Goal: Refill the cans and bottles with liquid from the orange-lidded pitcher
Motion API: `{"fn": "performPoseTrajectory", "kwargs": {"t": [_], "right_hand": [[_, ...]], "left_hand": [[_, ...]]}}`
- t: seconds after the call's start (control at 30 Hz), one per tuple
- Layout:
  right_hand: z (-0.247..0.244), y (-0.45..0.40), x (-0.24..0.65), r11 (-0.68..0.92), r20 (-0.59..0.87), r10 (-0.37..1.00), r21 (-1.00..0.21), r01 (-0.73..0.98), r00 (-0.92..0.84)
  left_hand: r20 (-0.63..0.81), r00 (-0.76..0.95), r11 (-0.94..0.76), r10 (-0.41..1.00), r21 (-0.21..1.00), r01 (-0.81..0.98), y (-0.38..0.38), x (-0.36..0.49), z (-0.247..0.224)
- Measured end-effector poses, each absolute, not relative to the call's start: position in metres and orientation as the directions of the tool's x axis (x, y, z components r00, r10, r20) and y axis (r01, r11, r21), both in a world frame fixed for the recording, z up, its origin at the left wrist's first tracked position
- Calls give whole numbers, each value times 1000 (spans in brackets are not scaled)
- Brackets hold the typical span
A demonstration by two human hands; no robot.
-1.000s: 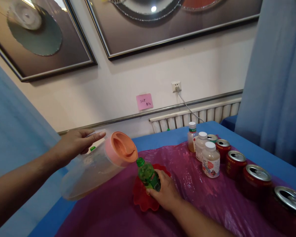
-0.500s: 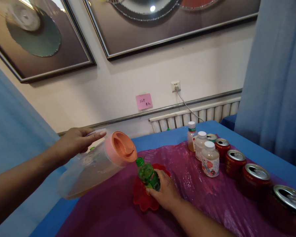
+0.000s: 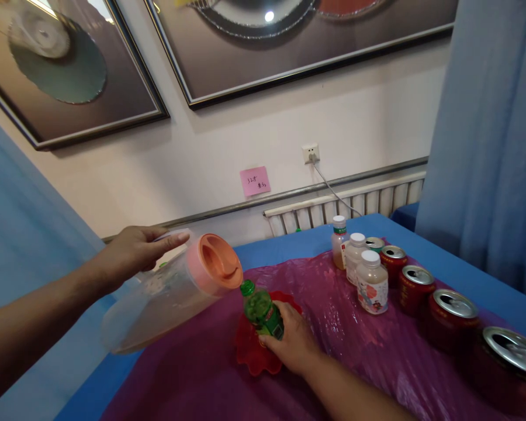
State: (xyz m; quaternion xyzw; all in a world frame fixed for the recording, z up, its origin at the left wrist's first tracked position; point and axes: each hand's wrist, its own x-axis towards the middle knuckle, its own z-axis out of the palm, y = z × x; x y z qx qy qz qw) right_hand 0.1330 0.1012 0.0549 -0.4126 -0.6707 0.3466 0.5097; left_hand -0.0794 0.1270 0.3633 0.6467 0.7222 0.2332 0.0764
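My left hand (image 3: 135, 251) is wrapped round the handle of a clear plastic pitcher (image 3: 158, 313) with an orange lid (image 3: 219, 261). The pitcher is tipped to the right, and some liquid lies along its lower side. Its lid is close to the mouth of a small green bottle (image 3: 263, 313), which leans left. My right hand (image 3: 293, 339) closes round the bottle's lower part. Beneath the bottle is a red scalloped dish (image 3: 256, 359), partly hidden by the bottle and hand. Whether liquid is flowing between lid and bottle I cannot tell.
Purple plastic sheeting (image 3: 193, 380) covers much of the blue table (image 3: 272, 251). To the right stand white-capped bottles (image 3: 371, 283) and a row of opened cans (image 3: 453, 318). A radiator (image 3: 342, 202) and a wall socket with a cord (image 3: 311, 154) are behind.
The view has shifted very slightly. Both hands, the tipped pitcher and the green bottle hold nearly the same positions.
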Motion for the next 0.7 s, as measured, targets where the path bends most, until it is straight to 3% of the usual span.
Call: {"fn": "performPoseTrajectory", "kwargs": {"t": [0.7], "right_hand": [[54, 101, 133, 427, 406, 903, -884, 188, -141]], "left_hand": [[202, -129, 33, 971, 424, 905, 128, -75, 366]]}}
